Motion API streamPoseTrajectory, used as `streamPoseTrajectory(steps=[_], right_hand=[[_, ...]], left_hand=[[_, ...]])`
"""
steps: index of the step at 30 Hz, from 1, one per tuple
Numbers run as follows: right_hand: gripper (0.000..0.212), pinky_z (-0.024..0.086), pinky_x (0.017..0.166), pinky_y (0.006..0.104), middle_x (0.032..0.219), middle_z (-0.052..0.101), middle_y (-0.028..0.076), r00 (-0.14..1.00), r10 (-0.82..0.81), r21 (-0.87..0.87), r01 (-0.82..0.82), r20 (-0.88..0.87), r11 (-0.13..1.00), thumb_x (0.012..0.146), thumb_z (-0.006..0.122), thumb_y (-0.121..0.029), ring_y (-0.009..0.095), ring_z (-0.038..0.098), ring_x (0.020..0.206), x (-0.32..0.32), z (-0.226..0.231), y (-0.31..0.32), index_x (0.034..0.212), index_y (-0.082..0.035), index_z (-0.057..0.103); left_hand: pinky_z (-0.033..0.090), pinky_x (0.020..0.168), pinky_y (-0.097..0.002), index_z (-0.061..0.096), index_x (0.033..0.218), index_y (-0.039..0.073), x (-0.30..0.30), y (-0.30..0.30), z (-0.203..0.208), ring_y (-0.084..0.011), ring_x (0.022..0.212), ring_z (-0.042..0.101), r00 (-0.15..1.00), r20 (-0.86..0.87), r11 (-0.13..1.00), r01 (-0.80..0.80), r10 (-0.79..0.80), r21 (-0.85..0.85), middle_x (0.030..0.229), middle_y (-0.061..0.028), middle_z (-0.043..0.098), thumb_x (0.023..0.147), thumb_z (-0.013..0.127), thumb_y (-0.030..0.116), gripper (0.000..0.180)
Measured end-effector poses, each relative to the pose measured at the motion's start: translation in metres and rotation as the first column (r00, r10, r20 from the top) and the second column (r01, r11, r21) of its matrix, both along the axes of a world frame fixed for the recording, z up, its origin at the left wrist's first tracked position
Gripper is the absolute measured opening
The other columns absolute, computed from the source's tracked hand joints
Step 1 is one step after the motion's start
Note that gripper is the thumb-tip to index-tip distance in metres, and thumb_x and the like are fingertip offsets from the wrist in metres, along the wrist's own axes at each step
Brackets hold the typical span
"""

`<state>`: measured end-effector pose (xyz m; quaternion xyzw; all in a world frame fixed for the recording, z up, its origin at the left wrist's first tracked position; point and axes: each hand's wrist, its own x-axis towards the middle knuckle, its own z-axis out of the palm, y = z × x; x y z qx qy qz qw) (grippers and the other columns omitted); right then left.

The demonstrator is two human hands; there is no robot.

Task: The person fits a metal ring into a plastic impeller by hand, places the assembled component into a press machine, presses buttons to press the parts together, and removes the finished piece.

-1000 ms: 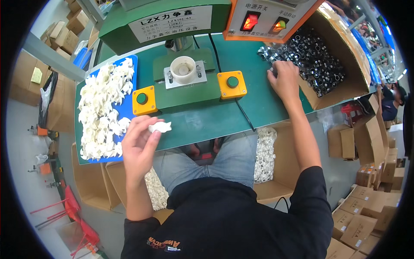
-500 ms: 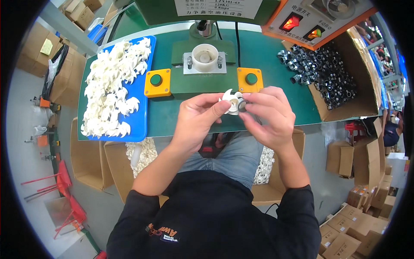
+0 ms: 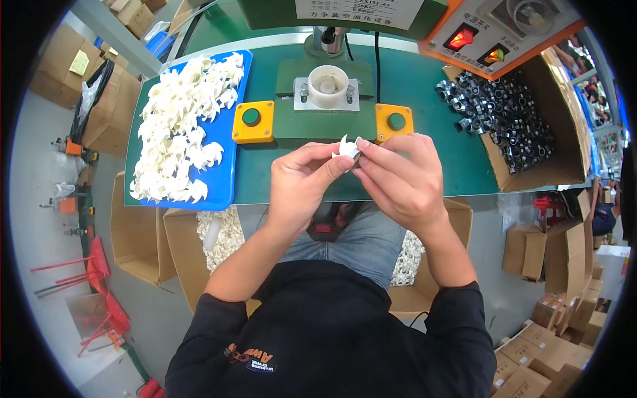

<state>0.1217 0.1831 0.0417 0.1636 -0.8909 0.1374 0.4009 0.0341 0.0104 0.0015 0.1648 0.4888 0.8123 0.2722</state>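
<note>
Above the near edge of the green table, my left hand [image 3: 296, 184] pinches a small white plastic piece with curved, pointed blades [image 3: 347, 148]. My right hand [image 3: 406, 178] has its fingertips closed on a small metal ring [image 3: 357, 158], held against the white piece's right side. Fingers cover most of the ring, so I cannot tell how far it sits on the piece. Just beyond my hands stands a green press with a round white cup-shaped fixture [image 3: 328, 86] on a metal plate.
On the left, a blue tray [image 3: 222, 174] carries a heap of white bladed pieces. Yellow button boxes [image 3: 253, 122] with green buttons flank the press base. A carton [image 3: 564, 126] of dark metal rings lies at right. An orange-framed control box [image 3: 494, 40] overhangs the table. Cartons of white parts stand below.
The ring, seen apart beside the white piece before, is now up against it. My hands have drawn closer together, and the white piece has turned. The whole view has shifted slightly.
</note>
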Motion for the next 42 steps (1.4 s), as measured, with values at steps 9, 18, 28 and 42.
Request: streamPoseTrajectory(steps=[9, 18, 28, 42], right_hand=[[0.024, 0.052, 0.074, 0.0411, 0.115, 0.075, 0.008, 0.997, -0.073, 0.090, 0.074, -0.010, 0.993, 0.068, 0.085, -0.004, 0.025, 0.066, 0.091, 0.000, -0.004, -0.004, 0.089, 0.001, 0.075], [0.047, 0.056, 0.098, 0.0377, 0.131, 0.070, 0.019, 0.973, 0.154, -0.604, -0.020, 0.171, 0.797, 0.080, 0.086, -0.006, 0.030, 0.070, 0.116, -0.035, -0.018, -0.017, 0.122, 0.000, 0.067], [0.043, 0.058, 0.086, 0.0291, 0.098, 0.077, 0.009, 0.971, 0.049, -0.791, 0.162, 0.235, 0.590, 0.079, 0.087, -0.017, 0.014, 0.072, 0.090, -0.114, -0.007, 0.007, 0.113, 0.003, 0.071], [0.047, 0.056, 0.095, 0.0313, 0.125, 0.072, 0.010, 0.982, 0.190, -0.932, -0.057, 0.012, 0.357, 0.084, 0.086, -0.010, 0.017, 0.070, 0.109, -0.106, -0.012, 0.005, 0.125, 0.001, 0.066]], left_hand=[[0.057, 0.089, -0.0272, 0.076, 0.116, -0.004, 0.002, 0.006, -0.003, -0.0118, 0.097, 0.071, 1.000, 0.021, 1.000, -0.024, 0.024, -0.012, 0.110, -0.0102, 0.077, 0.094, 0.077, -0.003, 0.022], [0.057, 0.079, -0.0266, 0.069, 0.118, -0.001, -0.026, -0.008, 0.002, -0.0116, 0.092, 0.071, 0.991, 0.129, 0.998, 0.013, -0.022, 0.067, 0.108, -0.0080, 0.076, 0.101, 0.074, 0.014, 0.023], [0.055, 0.089, -0.0299, 0.068, 0.124, 0.000, -0.050, -0.061, 0.015, -0.0174, 0.108, 0.069, 0.939, -0.301, 0.950, -0.234, 0.166, -0.206, 0.133, -0.0104, 0.066, 0.102, 0.066, 0.006, 0.023], [0.052, 0.100, -0.0408, 0.071, 0.115, -0.001, -0.073, -0.082, 0.006, -0.0338, 0.114, 0.064, 0.298, -0.954, 0.668, -0.707, -0.019, -0.234, 0.122, -0.0145, 0.071, 0.086, 0.076, 0.002, 0.030]])
